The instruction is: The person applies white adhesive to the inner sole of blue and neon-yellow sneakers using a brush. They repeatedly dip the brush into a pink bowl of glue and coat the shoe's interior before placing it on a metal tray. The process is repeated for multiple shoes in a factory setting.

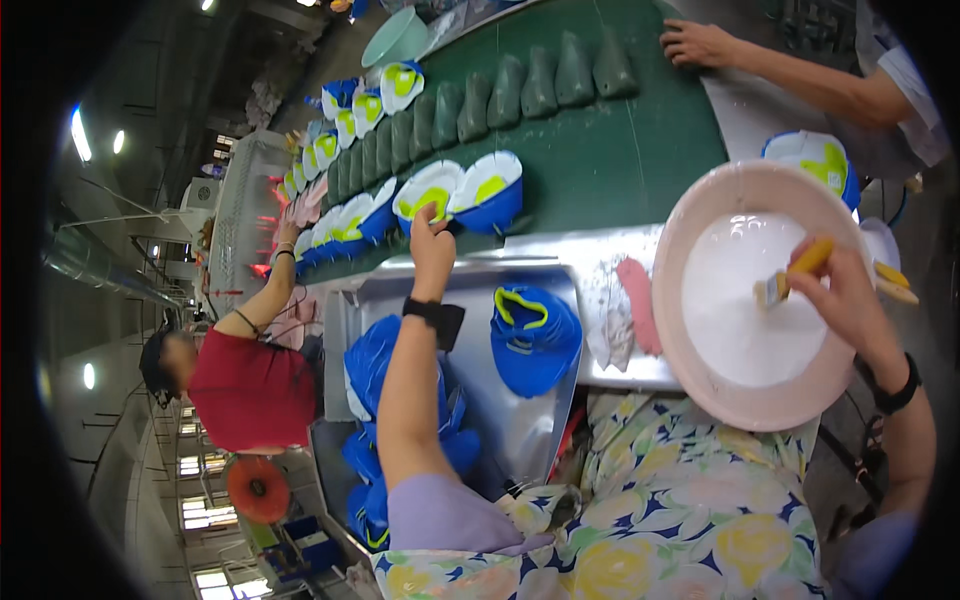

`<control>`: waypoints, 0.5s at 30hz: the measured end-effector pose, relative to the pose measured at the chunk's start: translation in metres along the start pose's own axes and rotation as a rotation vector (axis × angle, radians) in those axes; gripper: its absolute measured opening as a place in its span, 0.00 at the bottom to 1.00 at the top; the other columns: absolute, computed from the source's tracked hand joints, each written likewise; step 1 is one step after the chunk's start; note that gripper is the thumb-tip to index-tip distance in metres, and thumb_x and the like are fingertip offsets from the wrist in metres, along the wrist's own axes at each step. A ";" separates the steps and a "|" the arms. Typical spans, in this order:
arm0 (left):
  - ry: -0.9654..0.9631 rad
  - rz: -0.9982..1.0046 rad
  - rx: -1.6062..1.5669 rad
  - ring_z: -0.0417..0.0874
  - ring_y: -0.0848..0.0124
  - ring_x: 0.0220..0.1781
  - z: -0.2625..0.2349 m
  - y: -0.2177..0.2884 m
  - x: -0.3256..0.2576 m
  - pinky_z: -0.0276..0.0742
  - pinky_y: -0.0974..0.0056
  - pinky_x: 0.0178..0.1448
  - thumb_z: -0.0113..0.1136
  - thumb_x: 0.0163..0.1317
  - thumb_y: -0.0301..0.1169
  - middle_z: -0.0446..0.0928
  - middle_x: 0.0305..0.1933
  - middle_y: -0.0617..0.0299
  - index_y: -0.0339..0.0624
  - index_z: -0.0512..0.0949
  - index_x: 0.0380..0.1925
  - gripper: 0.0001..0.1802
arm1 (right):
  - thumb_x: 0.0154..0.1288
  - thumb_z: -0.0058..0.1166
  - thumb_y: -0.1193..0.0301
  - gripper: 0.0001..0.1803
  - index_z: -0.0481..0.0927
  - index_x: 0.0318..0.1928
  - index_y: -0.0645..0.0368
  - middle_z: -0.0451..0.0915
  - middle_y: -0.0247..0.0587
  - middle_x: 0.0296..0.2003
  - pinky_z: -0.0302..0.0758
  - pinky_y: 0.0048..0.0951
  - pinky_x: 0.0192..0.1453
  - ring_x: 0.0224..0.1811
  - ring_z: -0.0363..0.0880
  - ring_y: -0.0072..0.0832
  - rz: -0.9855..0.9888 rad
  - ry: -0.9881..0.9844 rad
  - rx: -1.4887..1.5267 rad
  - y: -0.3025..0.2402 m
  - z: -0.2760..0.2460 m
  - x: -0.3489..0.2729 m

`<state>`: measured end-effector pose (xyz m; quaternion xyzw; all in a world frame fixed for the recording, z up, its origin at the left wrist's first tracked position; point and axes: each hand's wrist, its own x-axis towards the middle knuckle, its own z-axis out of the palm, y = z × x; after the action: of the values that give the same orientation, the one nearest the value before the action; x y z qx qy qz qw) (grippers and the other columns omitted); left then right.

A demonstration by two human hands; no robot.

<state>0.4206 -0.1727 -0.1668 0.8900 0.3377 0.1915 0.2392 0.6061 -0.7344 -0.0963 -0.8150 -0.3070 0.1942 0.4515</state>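
Over the green conveyor belt (640, 150), my left hand (432, 248) has its fingers closed at the near edge of a blue shoe upper (428, 188) with a white and yellow-green underside. Another such shoe upper (490, 195) stands just right of it, and several more run off to the left. My right hand (840, 290) grips a brush (775, 290) by its yellow handle. The bristles are at the white liquid (735, 330) inside a pale pink basin (690, 225).
Dark green shoe lasts (540, 85) line the belt's middle. Blue shoes (536, 340) lie in a metal tray (500, 440) before me. A pink cloth (637, 300) lies beside the basin. A co-worker in red (255, 385) reaches in at left; another's hand (695, 45) rests across the belt.
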 end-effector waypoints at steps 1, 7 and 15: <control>-0.163 0.041 -0.160 0.81 0.63 0.61 -0.025 0.024 -0.023 0.76 0.60 0.65 0.48 0.58 0.12 0.81 0.57 0.52 0.35 0.75 0.59 0.27 | 0.63 0.62 0.75 0.09 0.78 0.41 0.65 0.81 0.41 0.31 0.76 0.27 0.39 0.33 0.81 0.25 0.006 0.028 -0.005 0.002 0.001 0.003; -0.320 0.342 0.125 0.68 0.43 0.72 -0.015 0.026 -0.153 0.66 0.51 0.74 0.67 0.64 0.38 0.69 0.67 0.34 0.32 0.67 0.68 0.36 | 0.62 0.64 0.74 0.09 0.80 0.38 0.66 0.83 0.47 0.33 0.79 0.34 0.42 0.35 0.84 0.37 -0.154 -0.271 0.058 -0.013 0.071 0.033; -0.797 -0.210 0.353 0.85 0.66 0.47 -0.008 0.000 -0.129 0.80 0.60 0.48 0.68 0.60 0.33 0.85 0.46 0.52 0.36 0.85 0.48 0.17 | 0.60 0.62 0.74 0.12 0.80 0.43 0.66 0.85 0.56 0.37 0.79 0.46 0.47 0.41 0.84 0.54 -0.295 -0.376 -0.411 -0.004 0.024 -0.008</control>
<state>0.3267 -0.2592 -0.1838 0.8823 0.3353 -0.2523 0.2132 0.5847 -0.7231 -0.1053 -0.7857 -0.5328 0.2077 0.2359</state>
